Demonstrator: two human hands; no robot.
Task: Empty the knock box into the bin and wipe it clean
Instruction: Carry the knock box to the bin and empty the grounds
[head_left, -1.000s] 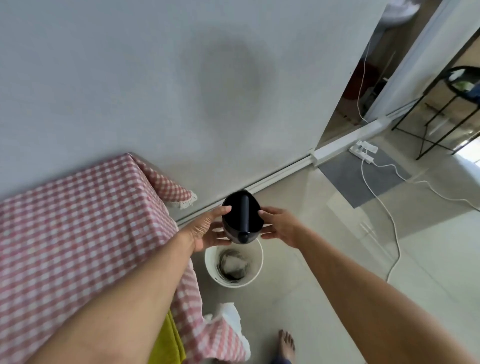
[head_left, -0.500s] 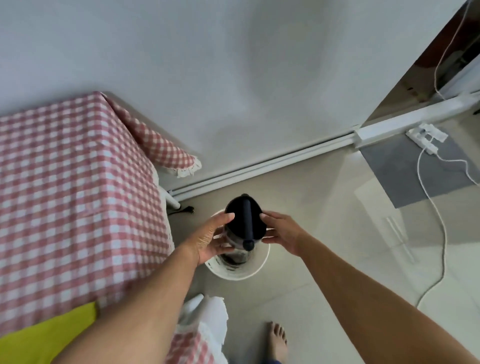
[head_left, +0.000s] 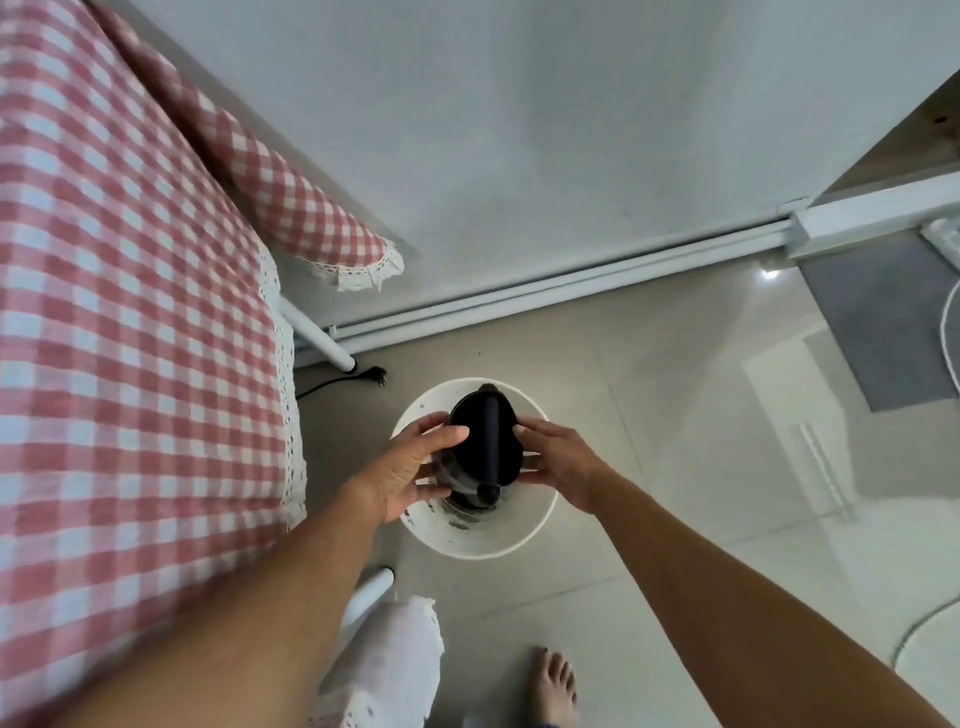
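Note:
The black knock box (head_left: 485, 447), a round tub with a dark bar across its mouth, hangs right over the white round bin (head_left: 483, 535) on the floor. My left hand (head_left: 415, 470) grips its left side, thumb on the rim. My right hand (head_left: 558, 462) holds its right side with the fingers curled against the wall. The box's mouth faces me, and its inside is too dark to read. Dark specks stick to the bin's inner wall; the box hides the bin's bottom.
A table under a pink checked cloth (head_left: 130, 322) fills the left, its white leg (head_left: 319, 335) near the bin. A black cable with plug (head_left: 353, 379) lies by the skirting. A grey mat (head_left: 883, 322) is at right. My bare foot (head_left: 556, 686) stands below the bin.
Both hands have carried the knock box down and over the bin's centre. My view has tipped downward and closer, so the bin now looks larger beneath the box.

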